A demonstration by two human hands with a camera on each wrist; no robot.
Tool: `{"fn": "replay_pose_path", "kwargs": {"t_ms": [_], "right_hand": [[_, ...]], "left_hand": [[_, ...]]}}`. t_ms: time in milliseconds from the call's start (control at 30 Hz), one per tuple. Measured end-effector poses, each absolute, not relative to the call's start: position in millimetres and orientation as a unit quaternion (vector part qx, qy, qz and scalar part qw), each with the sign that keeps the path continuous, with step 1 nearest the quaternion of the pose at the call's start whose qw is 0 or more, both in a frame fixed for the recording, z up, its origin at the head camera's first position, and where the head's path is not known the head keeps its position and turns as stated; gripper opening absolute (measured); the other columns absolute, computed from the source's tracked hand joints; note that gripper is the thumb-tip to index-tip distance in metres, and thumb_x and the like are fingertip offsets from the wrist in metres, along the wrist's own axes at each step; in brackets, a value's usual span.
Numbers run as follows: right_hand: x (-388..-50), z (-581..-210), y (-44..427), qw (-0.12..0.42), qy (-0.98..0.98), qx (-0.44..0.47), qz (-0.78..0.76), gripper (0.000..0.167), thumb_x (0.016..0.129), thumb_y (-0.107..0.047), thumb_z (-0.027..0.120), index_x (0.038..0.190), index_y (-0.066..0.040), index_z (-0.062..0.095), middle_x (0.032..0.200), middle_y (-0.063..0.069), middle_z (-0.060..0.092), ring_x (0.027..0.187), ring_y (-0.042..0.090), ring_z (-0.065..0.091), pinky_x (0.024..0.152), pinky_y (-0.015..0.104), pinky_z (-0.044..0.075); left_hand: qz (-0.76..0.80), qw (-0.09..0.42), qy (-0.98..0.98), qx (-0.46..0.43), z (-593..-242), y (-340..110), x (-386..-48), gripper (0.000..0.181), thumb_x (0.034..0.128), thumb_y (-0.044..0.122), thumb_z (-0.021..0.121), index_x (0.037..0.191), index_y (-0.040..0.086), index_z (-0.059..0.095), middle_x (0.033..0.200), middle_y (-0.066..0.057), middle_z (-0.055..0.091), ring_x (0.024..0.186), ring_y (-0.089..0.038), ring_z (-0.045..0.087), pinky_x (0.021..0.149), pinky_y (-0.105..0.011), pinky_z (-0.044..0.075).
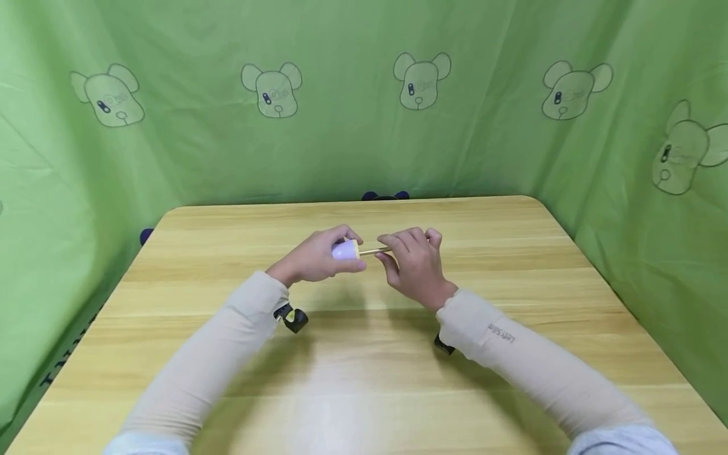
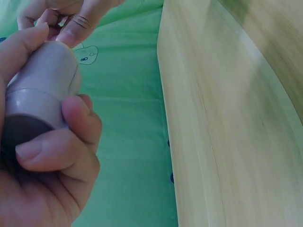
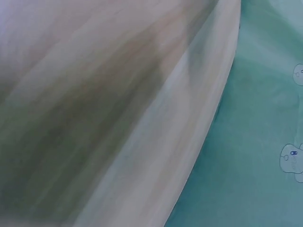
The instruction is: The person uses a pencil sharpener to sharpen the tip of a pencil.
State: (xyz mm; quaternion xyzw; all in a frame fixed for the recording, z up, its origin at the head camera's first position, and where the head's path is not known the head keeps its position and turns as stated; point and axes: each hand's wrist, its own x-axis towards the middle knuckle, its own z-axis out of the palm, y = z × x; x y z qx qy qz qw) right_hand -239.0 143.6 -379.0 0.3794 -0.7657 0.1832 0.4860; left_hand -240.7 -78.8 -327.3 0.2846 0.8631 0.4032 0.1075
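Observation:
Above the middle of the table, my left hand (image 1: 315, 257) grips a lavender cylinder (image 1: 344, 250) with a pale yellow end facing right. From that end sticks out a thin gold rod (image 1: 371, 251). The thumb and fingers of my right hand (image 1: 419, 266) pinch the rod's far part, hiding its tip. The left wrist view shows the cylinder's smooth body (image 2: 47, 71) and its dark base, with curled fingers (image 2: 78, 118) around it. My right hand appears beyond its top there. Neither hand shows in the right wrist view.
A wood-grain table (image 1: 341, 385) with rounded far corners lies below both hands. Green curtains (image 1: 347, 145) printed with bear heads hang behind it and along both sides. Black wrist devices (image 1: 294, 320) are strapped under both sleeved forearms.

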Motion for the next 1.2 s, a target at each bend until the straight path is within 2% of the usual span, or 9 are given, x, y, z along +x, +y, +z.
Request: {"fn": "replay_pose_path", "kwargs": {"t_ms": [167,267,367,500,767,900,1000,1100,1200], "right_hand": [[-243,-382,144,0.516,-0.743,0.386,0.182,0.024,0.098,-0.027,0.058,0.098,-0.004,0.064,0.086,0.009,0.064,0.077,0.030,0.053,0.070,0.050,0.027],[-246,-384,144,0.527,-0.733,0.396,0.168,0.024,0.097,-0.026,0.059,0.088,-0.004,0.065,0.080,0.008,0.063,0.071,0.027,0.056,0.069,0.046,0.034],[-250,-386,145,0.555,-0.706,0.416,0.145,0.028,0.097,-0.024,0.059,0.078,-0.005,0.065,0.070,0.005,0.062,0.056,0.021,0.055,0.054,0.035,0.039],[-255,-388,147,0.591,-0.665,0.440,0.124,0.032,0.097,-0.020,0.058,0.067,-0.007,0.060,0.059,0.001,0.058,0.041,0.016,0.045,0.037,0.028,0.029],[-248,-391,146,0.542,-0.706,0.427,0.157,0.038,0.099,-0.026,0.053,0.064,-0.012,0.056,0.048,-0.004,0.046,0.033,0.009,0.035,0.032,0.024,0.023],[-241,-384,148,0.472,-0.758,0.409,0.186,0.040,0.098,-0.034,0.055,0.064,-0.013,0.054,0.049,-0.004,0.049,0.034,0.006,0.032,0.031,0.023,0.022],[-235,-376,148,0.378,-0.819,0.378,0.210,0.036,0.092,-0.033,0.066,0.064,-0.014,0.055,0.049,-0.005,0.050,0.037,0.005,0.032,0.033,0.023,0.021],[-230,-364,145,0.217,-0.890,0.310,0.255,0.033,0.087,-0.030,0.071,0.063,-0.016,0.053,0.051,-0.007,0.047,0.042,0.006,0.034,0.037,0.024,0.023],[-230,-350,143,0.040,-0.926,0.225,0.299,0.033,0.090,-0.029,0.067,0.065,-0.015,0.050,0.054,-0.005,0.043,0.047,0.010,0.035,0.043,0.025,0.026]], "left_hand": [[0.395,0.104,0.867,0.286,-323,-78,-243,0.047,0.0846,0.033,0.074,0.121,0.010,0.056,0.095,-0.009,0.059,0.075,-0.020,0.057,0.059,-0.032,0.050],[0.400,0.119,0.865,0.277,-322,-78,-243,0.046,0.0838,0.032,0.075,0.118,0.008,0.055,0.095,-0.009,0.059,0.074,-0.021,0.057,0.057,-0.032,0.051],[0.404,0.127,0.861,0.280,-324,-77,-243,0.043,0.0827,0.030,0.077,0.112,0.008,0.055,0.094,-0.010,0.059,0.075,-0.022,0.057,0.057,-0.032,0.051],[0.402,0.102,0.858,0.303,-331,-72,-240,0.041,0.0796,0.027,0.079,0.106,0.008,0.053,0.094,-0.008,0.059,0.077,-0.021,0.057,0.059,-0.032,0.052],[0.376,0.056,0.866,0.323,-342,-68,-236,0.041,0.0775,0.025,0.082,0.099,0.008,0.051,0.101,-0.011,0.062,0.077,-0.020,0.058,0.060,-0.028,0.052],[0.362,0.035,0.870,0.332,-343,-65,-236,0.041,0.0778,0.025,0.081,0.099,0.008,0.051,0.106,-0.012,0.063,0.077,-0.020,0.058,0.061,-0.028,0.051],[0.343,0.019,0.879,0.330,-344,-65,-236,0.042,0.0778,0.025,0.081,0.100,0.008,0.051,0.100,-0.011,0.062,0.077,-0.020,0.058,0.061,-0.028,0.051],[0.320,-0.004,0.887,0.332,-347,-64,-237,0.042,0.0774,0.025,0.082,0.100,0.008,0.051,0.097,-0.009,0.061,0.078,-0.020,0.057,0.062,-0.027,0.050],[0.291,-0.020,0.892,0.346,-351,-62,-238,0.043,0.0780,0.026,0.082,0.102,0.008,0.051,0.101,-0.008,0.062,0.080,-0.020,0.057,0.064,-0.027,0.050]]}}
